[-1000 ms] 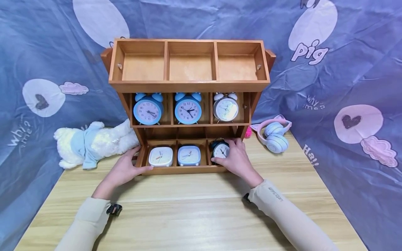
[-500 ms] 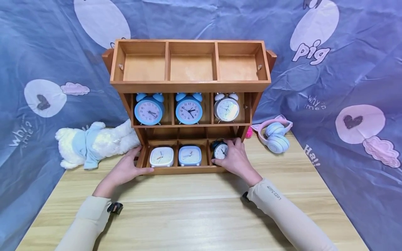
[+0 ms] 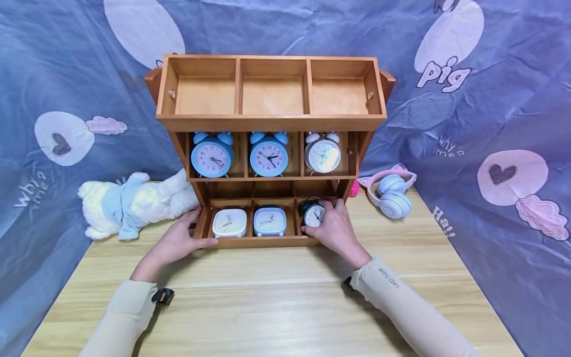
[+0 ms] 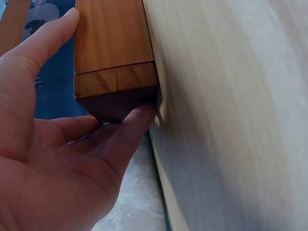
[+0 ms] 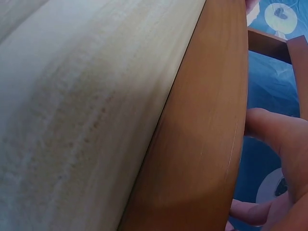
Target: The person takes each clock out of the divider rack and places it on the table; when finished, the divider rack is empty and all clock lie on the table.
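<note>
A brown wooden display shelf (image 3: pixel 272 123) with three tiers stands on the table. My left hand (image 3: pixel 176 241) grips its lower left end, thumb on the front rim and fingers curled round the end, as the left wrist view shows. My right hand (image 3: pixel 336 229) grips the lower right end, thumb over the front rim, partly covering a black alarm clock (image 3: pixel 314 215). Beside that clock sit a blue square clock (image 3: pixel 269 221) and a white square clock (image 3: pixel 229 223). The middle tier holds two blue twin-bell alarm clocks (image 3: pixel 212 157) and a white one (image 3: pixel 323 155).
A white plush toy (image 3: pixel 138 204) in a light blue top lies left of the shelf. Cat-ear headphones (image 3: pixel 392 193) and a small pink item (image 3: pixel 354 188) lie on the right. Blue printed cloth (image 3: pixel 285 29) hangs behind. The wooden table (image 3: pixel 267 297) extends in front.
</note>
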A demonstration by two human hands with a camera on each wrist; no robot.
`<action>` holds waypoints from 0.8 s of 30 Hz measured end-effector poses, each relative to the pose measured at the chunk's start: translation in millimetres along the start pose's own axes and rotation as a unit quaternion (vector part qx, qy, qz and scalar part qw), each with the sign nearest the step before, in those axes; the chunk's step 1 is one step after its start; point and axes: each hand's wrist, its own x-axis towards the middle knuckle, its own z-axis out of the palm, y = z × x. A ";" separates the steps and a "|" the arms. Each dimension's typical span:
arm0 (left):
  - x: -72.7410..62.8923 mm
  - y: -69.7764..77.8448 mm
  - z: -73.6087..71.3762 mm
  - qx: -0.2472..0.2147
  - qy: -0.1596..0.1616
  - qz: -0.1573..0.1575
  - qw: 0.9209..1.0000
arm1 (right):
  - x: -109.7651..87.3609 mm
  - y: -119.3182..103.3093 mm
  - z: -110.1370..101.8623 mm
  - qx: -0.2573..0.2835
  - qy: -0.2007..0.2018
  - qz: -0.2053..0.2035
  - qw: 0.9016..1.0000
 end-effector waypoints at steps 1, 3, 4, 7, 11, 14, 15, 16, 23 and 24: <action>-0.2 0.4 0.0 -0.001 0.000 0.000 1.000 | -0.1 -0.4 0.0 0.001 0.001 0.001 1.000; -0.7 1.0 0.0 -0.003 -0.001 0.000 1.000 | 0.1 -1.1 0.3 -0.001 0.002 0.005 1.000; -0.9 1.3 0.0 -0.004 -0.001 0.001 1.000 | 0.1 -1.4 0.2 -0.002 0.002 0.006 1.000; -1.1 1.9 -0.2 -0.005 0.000 0.001 1.000 | -0.2 -2.2 0.6 -0.006 0.001 0.008 1.000; -0.4 2.4 -0.6 -0.002 0.000 -0.004 1.000 | -0.8 -2.1 1.2 -0.005 0.000 0.011 1.000; -0.3 3.3 -1.1 0.001 -0.002 -0.010 1.000 | -0.6 -2.1 0.9 0.004 0.003 0.013 1.000; -0.3 3.5 -1.2 0.000 -0.003 -0.013 1.000 | -0.5 -2.1 0.3 0.008 0.004 0.013 1.000; -0.2 3.6 -1.2 0.000 -0.003 -0.014 1.000 | -0.6 -2.5 -0.6 0.013 0.004 0.013 1.000; -0.5 2.2 -1.0 -0.002 -0.004 -0.017 1.000 | -0.6 -4.4 -12.9 0.058 -0.003 0.021 0.998; -0.5 1.8 -0.8 -0.003 -0.004 -0.017 1.000 | -0.7 -4.5 -15.4 0.061 -0.003 0.020 0.998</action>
